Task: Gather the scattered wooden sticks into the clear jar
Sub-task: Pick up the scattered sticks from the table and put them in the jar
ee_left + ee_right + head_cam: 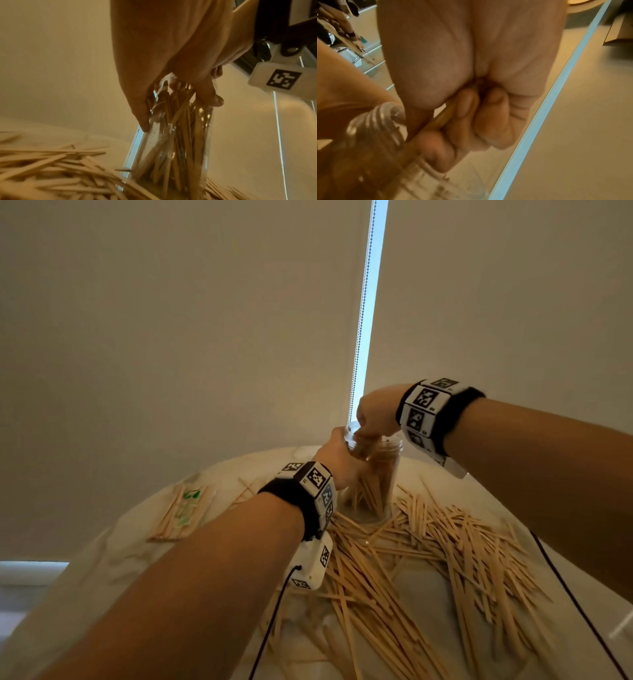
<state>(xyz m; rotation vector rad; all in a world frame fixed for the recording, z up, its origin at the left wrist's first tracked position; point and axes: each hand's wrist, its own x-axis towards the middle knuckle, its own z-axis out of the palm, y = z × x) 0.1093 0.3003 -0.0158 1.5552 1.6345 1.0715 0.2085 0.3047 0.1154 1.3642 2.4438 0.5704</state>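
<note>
A clear jar [385,474] stands tilted at the far middle of the table, partly filled with wooden sticks [173,142]. My left hand [337,455] grips the jar near its threaded neck [383,121]; in the left wrist view its fingers [142,115] wrap the glass. My right hand [375,419] is above the mouth, its fingers curled round a few sticks [441,119] whose lower ends reach into the opening. Many loose sticks [428,546] lie scattered on the table in front of the jar.
A wrapped packet of sticks [181,513] lies at the table's left. The round pale table [113,546] ends close behind the jar, against window blinds with a bead chain [359,337]. Black cables [575,604] trail from both wrists.
</note>
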